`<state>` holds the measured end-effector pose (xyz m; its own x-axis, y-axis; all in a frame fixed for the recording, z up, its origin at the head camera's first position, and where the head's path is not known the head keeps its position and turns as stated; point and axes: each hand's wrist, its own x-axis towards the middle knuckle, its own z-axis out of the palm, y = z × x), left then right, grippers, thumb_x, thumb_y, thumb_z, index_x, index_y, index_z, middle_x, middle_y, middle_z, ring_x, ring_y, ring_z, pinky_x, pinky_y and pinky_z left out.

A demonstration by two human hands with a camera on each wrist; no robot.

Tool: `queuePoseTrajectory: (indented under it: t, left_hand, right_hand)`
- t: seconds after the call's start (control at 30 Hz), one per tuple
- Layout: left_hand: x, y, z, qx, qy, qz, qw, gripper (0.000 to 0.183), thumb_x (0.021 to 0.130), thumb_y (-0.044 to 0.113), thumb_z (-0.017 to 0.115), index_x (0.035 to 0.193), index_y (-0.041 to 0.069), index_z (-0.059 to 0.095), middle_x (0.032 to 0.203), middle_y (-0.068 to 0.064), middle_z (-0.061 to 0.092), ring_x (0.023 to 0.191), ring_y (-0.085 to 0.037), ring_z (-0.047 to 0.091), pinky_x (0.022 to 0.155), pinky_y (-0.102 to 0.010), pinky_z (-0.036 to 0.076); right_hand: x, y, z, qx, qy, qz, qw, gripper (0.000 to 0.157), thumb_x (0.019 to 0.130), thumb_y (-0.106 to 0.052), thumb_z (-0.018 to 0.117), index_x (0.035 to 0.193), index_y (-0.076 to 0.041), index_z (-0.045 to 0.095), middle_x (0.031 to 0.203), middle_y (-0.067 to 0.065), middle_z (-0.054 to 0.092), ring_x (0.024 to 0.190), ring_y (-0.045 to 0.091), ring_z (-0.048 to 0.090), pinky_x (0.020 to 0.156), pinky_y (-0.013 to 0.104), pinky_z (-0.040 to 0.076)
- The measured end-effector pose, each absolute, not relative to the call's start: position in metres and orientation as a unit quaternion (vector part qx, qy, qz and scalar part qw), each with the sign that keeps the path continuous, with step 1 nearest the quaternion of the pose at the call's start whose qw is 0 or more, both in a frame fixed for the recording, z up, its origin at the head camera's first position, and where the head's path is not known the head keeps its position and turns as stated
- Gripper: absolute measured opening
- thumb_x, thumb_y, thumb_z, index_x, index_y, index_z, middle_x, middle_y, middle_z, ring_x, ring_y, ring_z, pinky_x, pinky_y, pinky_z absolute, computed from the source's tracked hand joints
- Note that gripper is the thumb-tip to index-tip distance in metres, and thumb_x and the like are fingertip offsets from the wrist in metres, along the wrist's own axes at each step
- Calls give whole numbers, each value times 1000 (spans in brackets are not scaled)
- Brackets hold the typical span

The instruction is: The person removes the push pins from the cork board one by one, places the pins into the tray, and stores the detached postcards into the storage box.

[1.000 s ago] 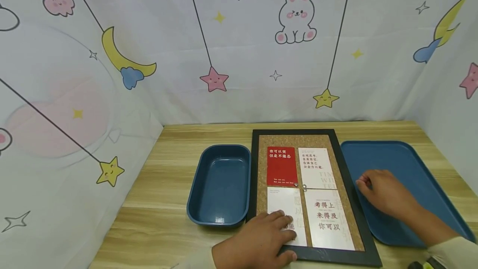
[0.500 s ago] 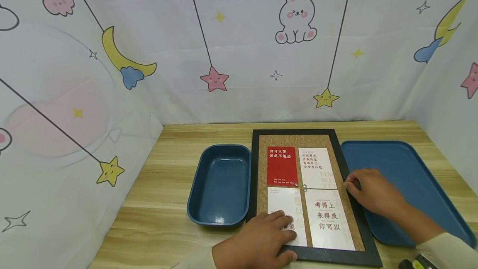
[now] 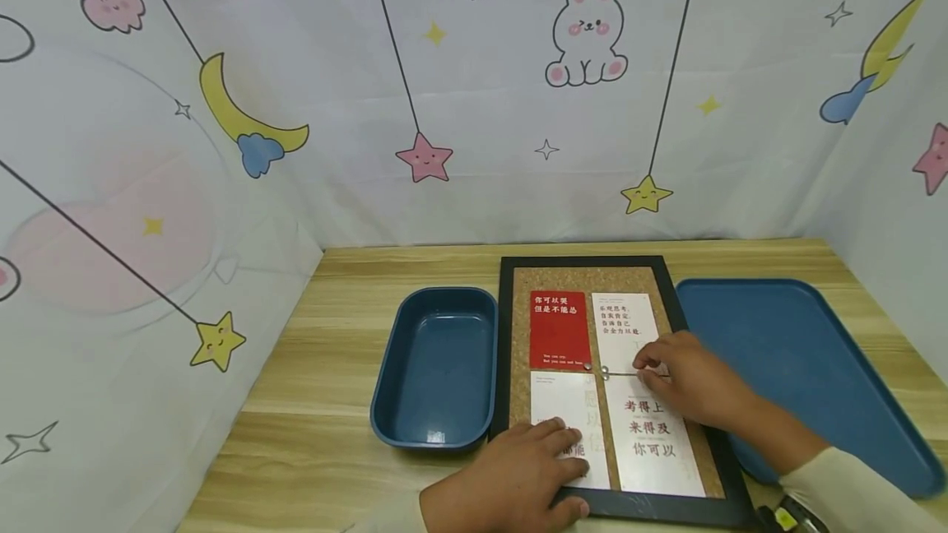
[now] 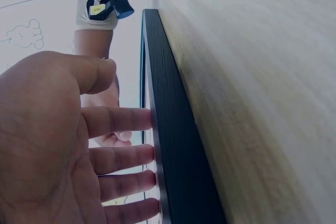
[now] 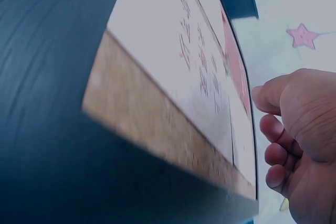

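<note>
A black-framed cork board [image 3: 629, 278] lies on the table with a red card [image 3: 559, 336], two white cards in the right column, an upper one [image 3: 618, 319] and a lower one [image 3: 655, 455], and another white card [image 3: 555, 393] at lower left. Small silver pins [image 3: 604, 373] show near the inner card corners. My left hand [image 3: 514, 475] rests on the lower-left card with fingers spread, its fingertips at the frame in the left wrist view. Over the right-hand cards is my right hand [image 3: 689, 377], fingers loosely bent, a gap between thumb and index finger, nothing seen between them.
A deep blue bin [image 3: 433, 368] stands left of the board. To its right lies a flat blue tray [image 3: 792, 352], close along the frame. Behind the wooden table [image 3: 415, 257] hangs a white cloth [image 3: 489, 89] printed with stars and rabbits.
My right hand has moved left from over the blue tray, across the frame, to above the right-hand cards. The left hand stays on the lower-left card.
</note>
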<state>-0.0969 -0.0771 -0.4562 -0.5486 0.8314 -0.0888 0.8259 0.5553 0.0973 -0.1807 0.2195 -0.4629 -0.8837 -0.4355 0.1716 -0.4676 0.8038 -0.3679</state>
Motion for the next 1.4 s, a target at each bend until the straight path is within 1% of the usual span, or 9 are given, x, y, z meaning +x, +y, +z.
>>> queuePoseTrajectory:
  t: [0.17, 0.27, 0.53, 0.67, 0.87, 0.93, 1.17, 1.4]
  left_hand:
    - [-97, -78, -456, 472, 879, 25, 63, 46, 104, 56, 46, 137, 31, 65, 148, 4, 53, 138, -16, 46, 104, -39, 46]
    - [-98, -78, -456, 473, 878, 30, 70, 46, 104, 56, 46, 138, 31, 65, 148, 5, 53, 139, -16, 46, 104, -39, 46]
    - [-97, -79, -456, 472, 879, 29, 69, 45, 104, 56, 46, 137, 31, 65, 147, 4, 54, 138, -16, 46, 104, -38, 46]
    - [-97, -79, -455, 473, 878, 28, 72, 46, 104, 56, 46, 137, 31, 65, 148, 5, 53, 138, -15, 46, 105, -38, 45]
    - [-97, -79, -455, 473, 878, 32, 73, 46, 104, 56, 46, 137, 31, 65, 148, 5, 53, 137, -15, 46, 106, -39, 45]
    - [-97, -79, -455, 472, 878, 33, 73, 46, 104, 56, 47, 137, 31, 65, 147, 5, 53, 137, -15, 46, 106, -39, 45]
    - [-98, -79, -456, 472, 877, 35, 81, 46, 104, 56, 46, 138, 31, 64, 149, 5, 52, 138, -15, 46, 106, -40, 45]
    - [-98, -79, -456, 473, 877, 32, 76, 47, 104, 56, 46, 138, 31, 65, 149, 5, 52, 139, -16, 46, 106, -39, 45]
  right_hand:
    - [-179, 207, -464, 249, -946, 207, 31, 15, 88, -13, 80, 100, -19, 74, 93, -9, 62, 95, 19, 57, 79, 42, 52]
    - [-179, 202, -465, 253, -945, 205, 28, 16, 89, -15, 80, 103, -19, 74, 94, -9, 63, 95, 17, 57, 79, 41, 52]
    - [-181, 190, -468, 253, -945, 205, 26, 17, 89, -16, 79, 105, -20, 74, 94, -9, 62, 93, 14, 57, 78, 38, 53]
    - [-181, 185, -469, 259, -944, 201, 32, 17, 89, -16, 80, 104, -19, 75, 94, -7, 64, 93, 15, 57, 80, 40, 52]
    - [-180, 179, -470, 256, -944, 207, 20, 16, 90, -19, 79, 105, -21, 75, 101, -6, 66, 102, 19, 59, 86, 43, 53]
    - [-179, 176, -470, 254, -945, 206, 15, 16, 90, -20, 79, 105, -22, 75, 103, -5, 67, 103, 19, 59, 85, 42, 53]
    - [-179, 168, -472, 245, -951, 188, 2, 18, 90, -22, 79, 108, -20, 76, 101, -6, 66, 98, 16, 56, 78, 38, 52]
    - [-180, 165, -474, 240, -953, 184, 4, 18, 90, -20, 79, 107, -18, 76, 100, -5, 66, 98, 16, 56, 80, 39, 52]
